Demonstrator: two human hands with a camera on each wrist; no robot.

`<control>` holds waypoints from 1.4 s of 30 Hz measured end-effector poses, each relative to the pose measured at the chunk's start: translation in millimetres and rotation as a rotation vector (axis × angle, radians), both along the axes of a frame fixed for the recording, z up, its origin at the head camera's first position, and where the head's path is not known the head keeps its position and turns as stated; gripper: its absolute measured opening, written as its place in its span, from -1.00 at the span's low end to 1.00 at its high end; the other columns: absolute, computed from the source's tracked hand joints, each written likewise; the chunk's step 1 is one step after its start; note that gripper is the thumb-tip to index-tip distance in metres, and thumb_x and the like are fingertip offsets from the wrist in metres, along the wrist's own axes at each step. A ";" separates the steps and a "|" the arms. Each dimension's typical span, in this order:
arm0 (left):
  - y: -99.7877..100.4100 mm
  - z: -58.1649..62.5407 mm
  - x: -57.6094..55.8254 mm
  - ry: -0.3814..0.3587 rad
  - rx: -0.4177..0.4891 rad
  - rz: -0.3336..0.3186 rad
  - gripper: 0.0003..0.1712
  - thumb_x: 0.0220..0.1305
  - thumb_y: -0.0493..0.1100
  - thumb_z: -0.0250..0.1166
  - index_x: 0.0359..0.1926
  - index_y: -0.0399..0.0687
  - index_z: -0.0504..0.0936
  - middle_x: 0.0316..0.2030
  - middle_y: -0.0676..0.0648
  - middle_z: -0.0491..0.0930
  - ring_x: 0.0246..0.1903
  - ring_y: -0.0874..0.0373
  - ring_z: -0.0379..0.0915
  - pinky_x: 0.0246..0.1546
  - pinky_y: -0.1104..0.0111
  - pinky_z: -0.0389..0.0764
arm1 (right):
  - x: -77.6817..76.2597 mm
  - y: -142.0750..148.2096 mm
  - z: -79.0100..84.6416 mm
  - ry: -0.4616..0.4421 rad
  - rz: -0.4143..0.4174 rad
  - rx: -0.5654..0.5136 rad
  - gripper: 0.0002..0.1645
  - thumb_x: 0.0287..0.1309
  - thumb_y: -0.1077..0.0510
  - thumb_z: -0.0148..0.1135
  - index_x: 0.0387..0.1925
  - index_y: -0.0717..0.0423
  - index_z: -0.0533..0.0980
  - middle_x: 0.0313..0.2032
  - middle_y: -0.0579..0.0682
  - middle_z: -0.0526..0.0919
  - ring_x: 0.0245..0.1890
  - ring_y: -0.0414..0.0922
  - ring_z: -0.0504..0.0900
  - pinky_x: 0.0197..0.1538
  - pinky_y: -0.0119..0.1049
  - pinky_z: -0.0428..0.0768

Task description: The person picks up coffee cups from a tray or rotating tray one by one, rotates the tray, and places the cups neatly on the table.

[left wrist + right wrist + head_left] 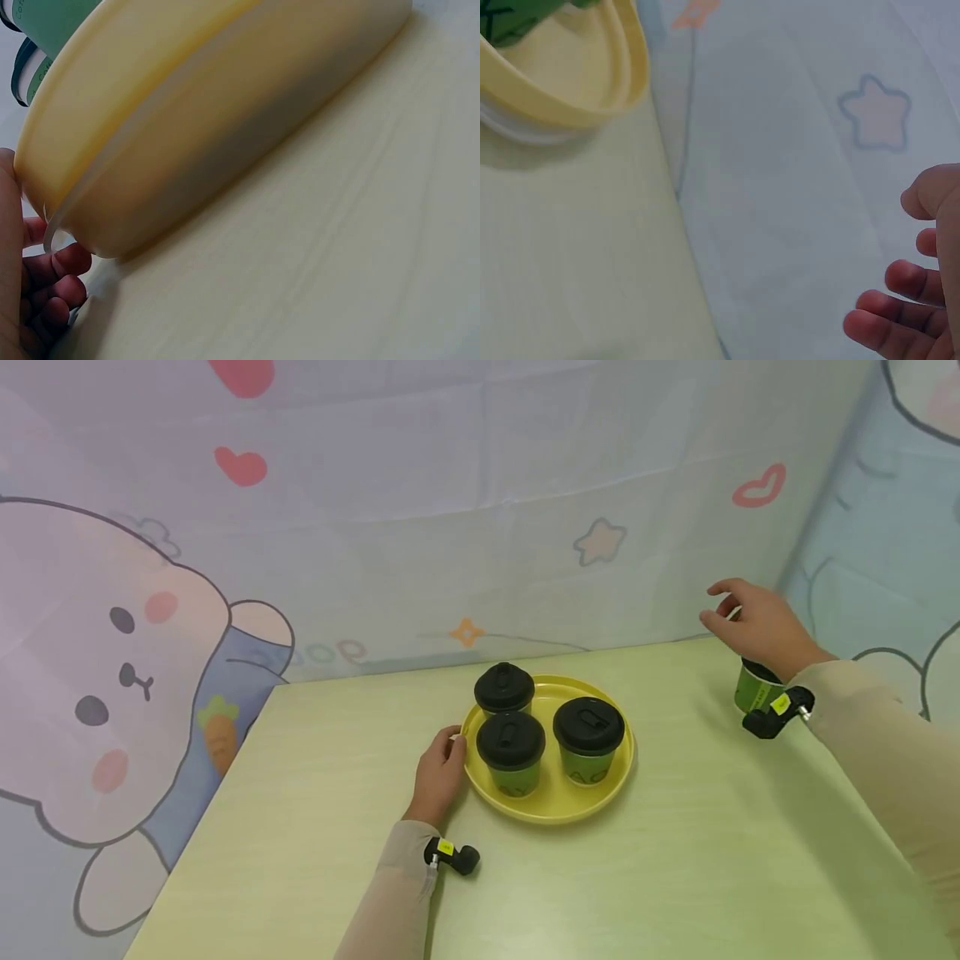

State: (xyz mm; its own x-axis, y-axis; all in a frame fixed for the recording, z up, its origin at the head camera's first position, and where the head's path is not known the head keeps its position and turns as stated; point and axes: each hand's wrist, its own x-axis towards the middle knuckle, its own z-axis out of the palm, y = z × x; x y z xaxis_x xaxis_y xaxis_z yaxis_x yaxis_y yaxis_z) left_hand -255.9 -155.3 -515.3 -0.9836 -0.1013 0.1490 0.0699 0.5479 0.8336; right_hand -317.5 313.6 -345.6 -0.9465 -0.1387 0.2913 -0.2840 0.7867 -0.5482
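At the left edge of a round yellow plate [547,817], my left hand [437,777] pinches the rim. The left wrist view shows the fingers [64,291] curled beneath that rim, with the thumb at its outer side. On the plate stand three green paper cups with black lids: a back one [504,687], a front one [513,768] and a right one [589,745]. My right hand [757,625] is raised at the right with loosely bent fingers and nothing in them. Partly hidden behind its wrist is another green cup [750,691] with a dark top.
All of this is on a pale yellow-green table [675,877]. A printed cloth [420,585] with hearts, stars and a cartoon animal hangs along the table's back edge, and more printed cloth [862,577] is at the right.
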 end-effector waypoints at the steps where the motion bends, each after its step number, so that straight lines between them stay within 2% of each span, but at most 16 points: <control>1: 0.1 0.6 0.2 -0.002 0.002 0.001 -0.55 0.55 0.13 0.00 0.27 0.09 0.52 -0.12 -0.06 0.65 -0.16 0.05 0.53 -0.01 0.11 0.51 | 1.2 -5.5 -5.1 -0.009 0.004 -0.014 -0.33 0.44 -0.17 0.05 0.34 0.21 0.35 -0.05 0.24 0.57 -0.14 0.14 0.59 -0.17 -0.03 0.52; 5: -0.6 1.3 0.1 -0.016 0.006 0.010 -0.55 0.55 0.13 0.00 0.28 0.10 0.51 -0.10 -0.06 0.65 -0.15 0.04 0.53 0.00 0.11 0.51 | 5.0 -24.9 -27.4 -0.107 0.026 -0.083 -0.27 0.45 -0.22 0.01 0.40 0.18 0.29 0.00 0.25 0.58 -0.20 0.11 0.67 -0.22 -0.14 0.63; 10: -0.3 2.2 0.4 -0.022 0.004 0.006 -0.55 0.55 0.12 0.00 0.29 0.09 0.51 -0.11 -0.07 0.64 -0.15 0.02 0.52 0.00 0.10 0.51 | 10.1 -41.2 -60.8 -0.224 0.031 -0.160 -0.28 0.47 -0.15 0.00 0.44 0.21 0.25 0.02 0.30 0.59 -0.23 0.09 0.73 -0.12 0.00 0.68; 13: 0.5 2.2 1.0 -0.021 0.002 0.006 -0.55 0.55 0.12 0.00 0.28 0.08 0.51 -0.12 -0.07 0.64 -0.16 0.02 0.52 0.00 0.10 0.51 | 14.9 -49.0 -81.3 -0.282 0.036 -0.215 -0.34 0.48 -0.05 0.02 0.43 0.22 0.27 -0.01 0.31 0.59 -0.29 0.04 0.74 -0.12 -0.02 0.70; 18: 0.3 1.4 1.7 -0.016 0.000 0.010 -0.55 0.55 0.12 0.00 0.28 0.10 0.51 -0.10 -0.07 0.65 -0.14 0.02 0.53 0.01 0.08 0.52 | 24.6 -63.3 -123.4 -0.357 0.059 -0.404 -0.39 0.48 0.06 0.03 0.41 0.30 0.27 -0.05 0.33 0.55 -0.35 0.01 0.74 -0.26 -0.19 0.72; 22: 0.5 1.9 2.1 -0.013 0.003 0.012 -0.56 0.55 0.12 0.00 0.27 0.10 0.52 -0.10 -0.07 0.65 -0.14 0.02 0.53 0.02 0.09 0.51 | 36.3 -76.8 -150.3 -0.425 0.051 -0.587 -0.41 0.50 0.12 0.02 0.42 0.33 0.25 -0.05 0.31 0.53 -0.39 -0.05 0.70 -0.29 -0.20 0.72; 27: 0.5 1.2 0.9 -0.013 -0.002 0.010 -0.55 0.55 0.12 0.00 0.28 0.10 0.51 -0.09 -0.07 0.65 -0.13 0.02 0.53 0.03 0.09 0.51 | 44.9 -83.3 -159.1 -0.422 0.029 -0.701 -0.41 0.48 0.16 0.02 0.42 0.32 0.25 -0.03 0.32 0.51 -0.42 -0.08 0.68 -0.30 -0.22 0.72; 35: -0.6 4.7 -0.6 -0.006 -0.002 0.010 -0.56 0.55 0.12 -0.01 0.27 0.10 0.51 -0.11 -0.06 0.64 -0.15 0.03 0.52 0.00 0.11 0.50 | 47.3 -88.7 -155.7 -0.413 0.007 -0.719 -0.43 0.52 0.11 -0.05 0.41 0.31 0.25 -0.02 0.29 0.53 -0.46 -0.13 0.68 -0.33 -0.23 0.71; 42: 0.2 3.5 0.5 -0.011 -0.011 0.004 -0.57 0.55 0.10 0.00 0.27 0.09 0.52 -0.15 -0.06 0.64 -0.19 0.05 0.52 -0.04 0.14 0.50 | 50.7 -99.5 -160.2 -0.387 0.002 -0.720 -0.48 0.47 0.15 0.02 0.33 0.33 0.35 -0.21 0.14 0.61 -0.54 -0.11 0.65 -0.40 -0.20 0.70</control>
